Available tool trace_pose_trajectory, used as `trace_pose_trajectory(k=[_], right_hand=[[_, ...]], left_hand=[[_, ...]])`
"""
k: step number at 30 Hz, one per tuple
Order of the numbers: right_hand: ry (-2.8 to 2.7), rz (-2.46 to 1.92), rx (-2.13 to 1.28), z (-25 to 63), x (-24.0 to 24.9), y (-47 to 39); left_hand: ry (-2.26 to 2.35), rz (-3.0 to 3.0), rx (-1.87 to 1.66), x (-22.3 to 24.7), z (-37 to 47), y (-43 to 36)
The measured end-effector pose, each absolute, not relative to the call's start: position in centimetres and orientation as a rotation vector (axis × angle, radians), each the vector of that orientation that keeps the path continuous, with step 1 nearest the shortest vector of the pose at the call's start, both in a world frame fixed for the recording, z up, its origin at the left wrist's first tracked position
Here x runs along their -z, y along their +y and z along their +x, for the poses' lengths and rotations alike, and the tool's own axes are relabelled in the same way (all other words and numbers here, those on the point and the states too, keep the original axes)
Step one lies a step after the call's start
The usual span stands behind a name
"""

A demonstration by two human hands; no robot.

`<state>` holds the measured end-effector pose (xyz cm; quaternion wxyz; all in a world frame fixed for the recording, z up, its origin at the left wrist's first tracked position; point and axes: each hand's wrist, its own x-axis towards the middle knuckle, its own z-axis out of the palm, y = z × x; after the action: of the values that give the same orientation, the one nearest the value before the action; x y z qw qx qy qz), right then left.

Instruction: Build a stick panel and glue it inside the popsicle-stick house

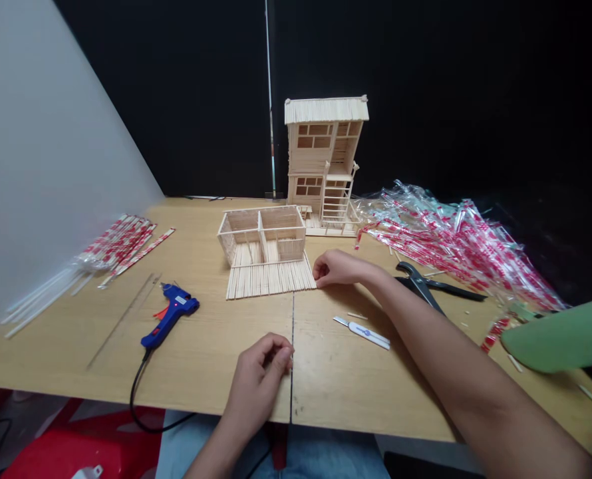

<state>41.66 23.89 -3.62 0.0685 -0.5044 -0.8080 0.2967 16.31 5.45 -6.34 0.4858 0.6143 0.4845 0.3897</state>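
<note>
A partly walled model house (263,279) made of thin wooden sticks stands mid-table, its open top showing two compartments and its slatted floor reaching toward me. My right hand (338,267) is at the front right corner of that floor, fingertips closed on its edge. Near the table's front edge rests my left hand (261,376), its fingers curled and thumb pressed against them; anything inside is hidden. Between my arms lies a white-handled craft knife (368,334) beside a short stick piece (357,315). To the left is a blue hot glue gun (169,318) with a black cord.
Behind stands a roofed two-storey stick house (320,150) with a ladder. Red-and-clear plastic wrappers (455,233) pile up on the right, near black-handled pliers (420,283) and a green cylinder (560,336). Wrapped chopsticks (121,246) and glue sticks (41,303) lie left.
</note>
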Motion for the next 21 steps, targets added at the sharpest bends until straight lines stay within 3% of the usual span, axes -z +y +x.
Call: trace_pose_trajectory(k=[8, 16, 21], right_hand=[[-2.604, -1.592, -0.683, 37.9, 3.1, 21.9], [-2.483, -2.033, -0.324, 42.6, 0.9, 22.1], [-2.501, -1.857, -0.362, 40.7, 0.9, 22.3]], left_hand=[[1.207, 1.529, -0.926, 6.3, 16.3, 5.4], [1.204, 1.550, -0.948, 6.5, 16.3, 5.2], [1.184, 1.485, -0.990, 6.5, 16.4, 5.2]])
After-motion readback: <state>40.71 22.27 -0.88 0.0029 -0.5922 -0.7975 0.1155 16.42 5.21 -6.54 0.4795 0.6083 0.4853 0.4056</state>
